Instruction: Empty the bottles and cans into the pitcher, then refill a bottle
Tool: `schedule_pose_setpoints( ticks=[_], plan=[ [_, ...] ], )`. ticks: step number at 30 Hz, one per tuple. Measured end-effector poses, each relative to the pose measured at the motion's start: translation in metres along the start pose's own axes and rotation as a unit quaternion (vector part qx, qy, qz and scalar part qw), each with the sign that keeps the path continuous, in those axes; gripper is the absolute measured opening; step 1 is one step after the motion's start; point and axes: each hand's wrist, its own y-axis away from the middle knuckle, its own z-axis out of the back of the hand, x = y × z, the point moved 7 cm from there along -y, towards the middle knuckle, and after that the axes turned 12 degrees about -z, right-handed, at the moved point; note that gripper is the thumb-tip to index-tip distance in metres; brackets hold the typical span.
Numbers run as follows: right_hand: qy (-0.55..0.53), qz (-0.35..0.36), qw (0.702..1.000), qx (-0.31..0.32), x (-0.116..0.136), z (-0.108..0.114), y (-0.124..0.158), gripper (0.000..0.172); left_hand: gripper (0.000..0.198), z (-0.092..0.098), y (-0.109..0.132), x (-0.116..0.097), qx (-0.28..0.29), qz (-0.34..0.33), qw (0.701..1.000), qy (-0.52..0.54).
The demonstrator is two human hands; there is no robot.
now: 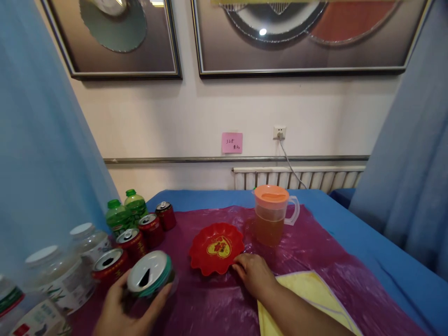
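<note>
Pale wall [203,112] and blue curtains [45,154] close in our table, whose blue cloth [210,198] lies under a purple sheet [206,310], likely spread to catch drips. Nearest us is the can [154,268], tilted in our left hand [128,319] just beside the red cans (its teal side is blurred). We hold it around the body, fingers on one side and thumb on the other, curved only as far as its width asks, which leaves the dark opening uncovered. Our right hand [255,273] is at the near right rim of the plate [201,247], fingertips drawn together; we cannot tell whether they pinch the rim or merely steady it. Flat in the middle of the sheet, the plate sits within easy reach of both hands. Beyond it to the right stands the jug [271,224], lidded, its handle turned outward, perhaps for an easy hold. Under our right forearm lies a towel [308,282], handy for wiping. Four red cans [150,231] line up on the left, with bottles [117,217] and jars [65,280] outside them, apparently so the hands can work between.
</note>
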Motion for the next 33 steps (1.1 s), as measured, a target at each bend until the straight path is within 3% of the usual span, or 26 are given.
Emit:
schedule_pose_setpoints(
  ticks=[3,6,9,14,17,22,33],
  plan=[
    [0.008,-0.008,1.0,-0.019,0.001,0.002,-0.002,0.023,0.077,-0.039,-0.021,-0.065,0.059,-0.057,0.993,0.084],
    [0.022,-0.015,0.999,-0.037,0.002,0.004,-0.003,0.023,0.068,-0.085,-0.047,-0.101,0.103,-0.102,0.971,0.192],
    [0.057,-0.014,0.998,-0.031,0.004,0.002,-0.005,0.021,0.062,-0.131,-0.072,-0.103,0.121,-0.105,0.952,0.262],
    [0.1,0.009,0.994,-0.03,0.005,0.002,-0.009,0.02,0.069,-0.183,-0.088,-0.074,0.143,-0.048,0.925,0.349],
    [0.086,0.02,0.996,-0.031,0.006,0.005,-0.009,0.019,0.072,-0.191,-0.084,-0.058,0.169,-0.03,0.908,0.382],
    [0.066,-0.007,0.997,-0.032,0.002,0.01,-0.004,0.026,0.073,-0.19,-0.078,-0.039,0.168,0.051,0.878,0.446],
    [0.064,-0.027,0.995,-0.066,-0.007,0.02,0.002,0.011,0.072,-0.193,-0.071,-0.044,0.176,0.079,0.863,0.467]
  ],
)
